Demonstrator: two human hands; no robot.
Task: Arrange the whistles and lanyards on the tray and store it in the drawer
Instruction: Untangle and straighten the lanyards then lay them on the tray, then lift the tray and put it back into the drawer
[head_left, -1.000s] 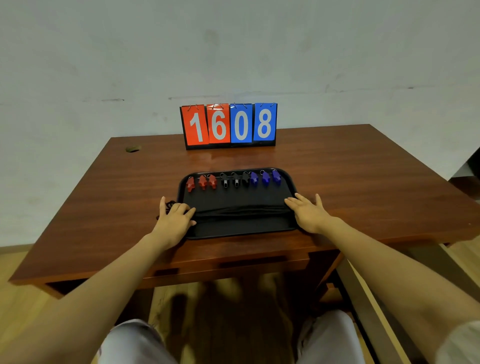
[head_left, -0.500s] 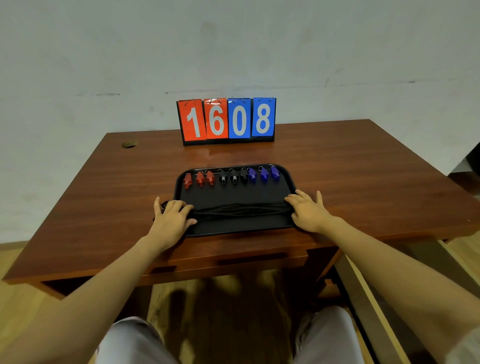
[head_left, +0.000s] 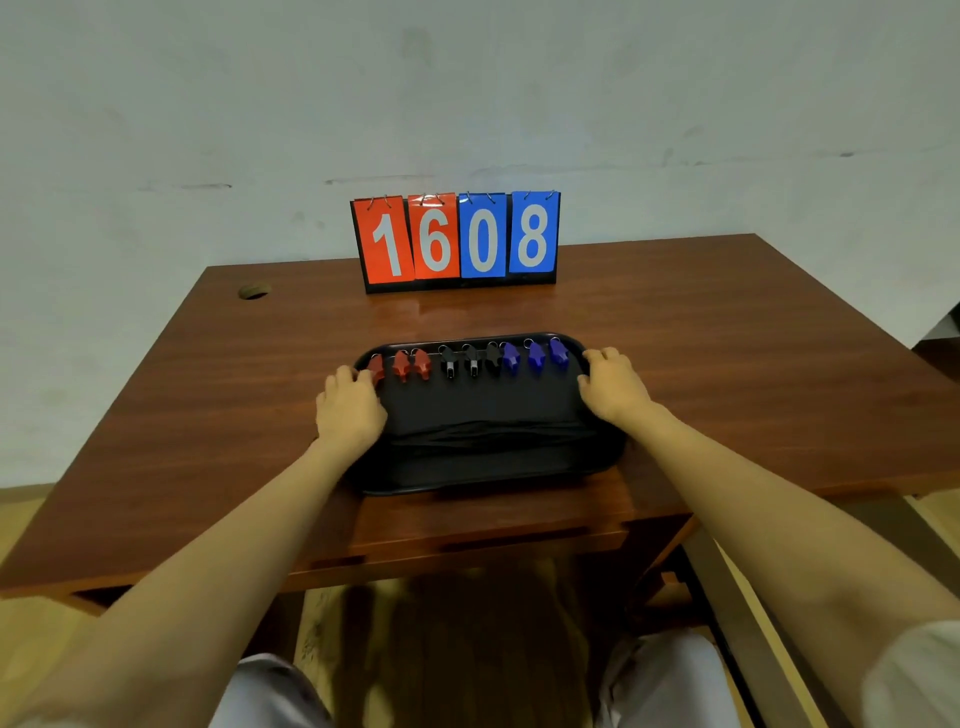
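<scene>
A black tray (head_left: 467, 486) lies on the wooden table (head_left: 208, 415) in front of me. Along its far edge runs a row of whistles: three red (head_left: 402, 364), three black (head_left: 449, 361) and three blue (head_left: 535, 356). Black lanyards (head_left: 483, 434) lie bundled across the tray's middle. My left hand (head_left: 350, 410) grips the tray's left rim, with its fingertips next to the leftmost red whistle. My right hand (head_left: 613, 387) grips the far right corner, fingers curled over the rim.
A flip scoreboard (head_left: 457, 239) reading 16 in red and 08 in blue stands at the table's back edge against the wall. A cable hole (head_left: 253, 291) sits at the back left. A shut drawer front (head_left: 493, 540) is under the table's near edge.
Both hands have slid from the tray's near corners forward along its sides to the far half. The tray, whistles and lanyards keep their arrangement.
</scene>
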